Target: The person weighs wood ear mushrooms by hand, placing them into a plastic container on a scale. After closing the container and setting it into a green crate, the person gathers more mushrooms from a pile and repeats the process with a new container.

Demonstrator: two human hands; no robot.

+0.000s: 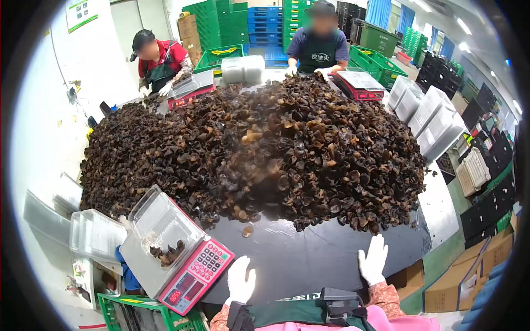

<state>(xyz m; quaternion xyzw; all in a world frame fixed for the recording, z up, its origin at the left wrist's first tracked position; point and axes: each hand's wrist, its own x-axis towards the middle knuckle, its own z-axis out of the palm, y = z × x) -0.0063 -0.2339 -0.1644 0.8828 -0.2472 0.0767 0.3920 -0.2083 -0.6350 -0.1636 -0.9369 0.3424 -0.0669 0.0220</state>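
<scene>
My left hand (pixel 241 280), in a white glove, is over the dark tabletop (pixel 298 251) near its front edge, just right of a red digital scale (pixel 199 273). Its fingers are extended and it holds nothing. My right hand (pixel 374 259), gloved too, is open with fingers stretched toward the near edge of a big heap of dark wood ear mushrooms (pixel 265 149). On the scale's pan sits a clear plastic container (pixel 168 223) with its lid raised and a few wood ears (pixel 167 255) inside.
Stacked clear containers stand at left (pixel 96 234) and right (pixel 436 118). Across the heap, one co-worker (pixel 160 60) and another (pixel 320 41) stand by a scale (pixel 190 91) and a second scale (pixel 359 85). A green crate (pixel 149 314) is below left; cardboard boxes (pixel 458 281) lie right.
</scene>
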